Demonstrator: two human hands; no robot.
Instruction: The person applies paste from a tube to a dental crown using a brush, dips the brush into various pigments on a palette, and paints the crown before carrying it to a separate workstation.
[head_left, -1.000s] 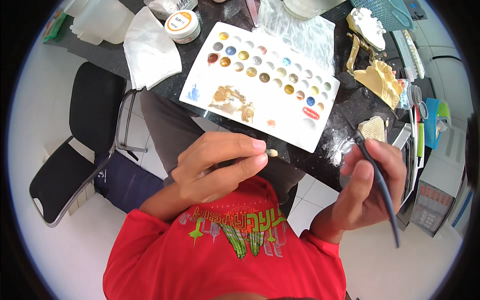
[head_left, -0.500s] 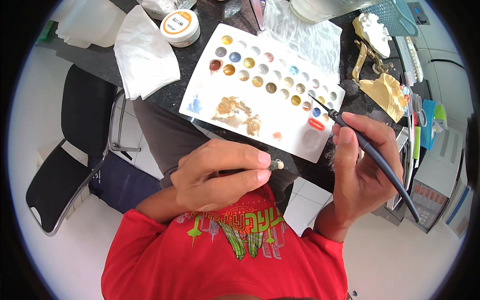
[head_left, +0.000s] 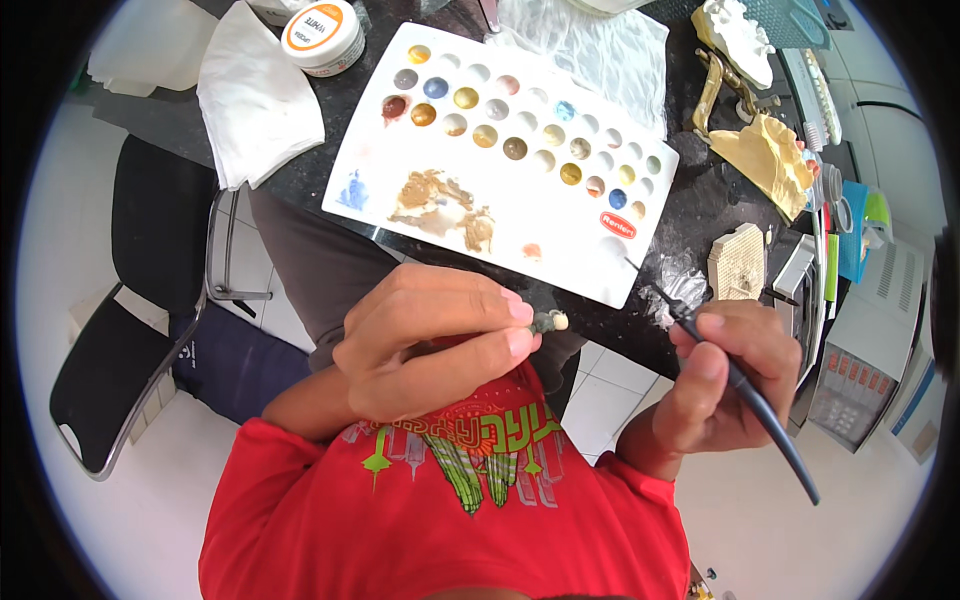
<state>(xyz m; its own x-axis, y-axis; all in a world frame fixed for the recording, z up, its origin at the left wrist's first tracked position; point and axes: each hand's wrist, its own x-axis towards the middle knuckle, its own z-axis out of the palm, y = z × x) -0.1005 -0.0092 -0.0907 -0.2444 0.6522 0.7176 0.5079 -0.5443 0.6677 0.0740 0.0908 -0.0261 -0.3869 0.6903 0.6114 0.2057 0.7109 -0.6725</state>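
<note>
Pinched between the thumb and fingertips of my left hand [head_left: 430,345] is a small cream tooth crown [head_left: 560,321] on a dark grey-green lump. My right hand [head_left: 725,375] grips a thin paint brush [head_left: 752,398] with a dark handle, pen-like. The brush's fine tip points up and left, at the lower right corner of a white paint palette [head_left: 570,268]; whether it touches cannot be seen. Rows of round wells hold yellow, brown, blue, red and pale colours. Brown smears [head_left: 440,205] lie on the palette's flat part. The crown is apart from brush and palette.
Right of the palette are a beige honeycomb tray [head_left: 737,262], a yellow plaster model [head_left: 770,165] and a white tooth model [head_left: 737,40]. At the left stand a white jar [head_left: 325,45] and folded white tissue [head_left: 258,110]. A black chair [head_left: 165,220] is beyond the table edge.
My right hand has brought the brush down from the palette's right-hand wells toward its lower corner. The left hand still holds the crown, slightly turned. The whole view has shifted a little.
</note>
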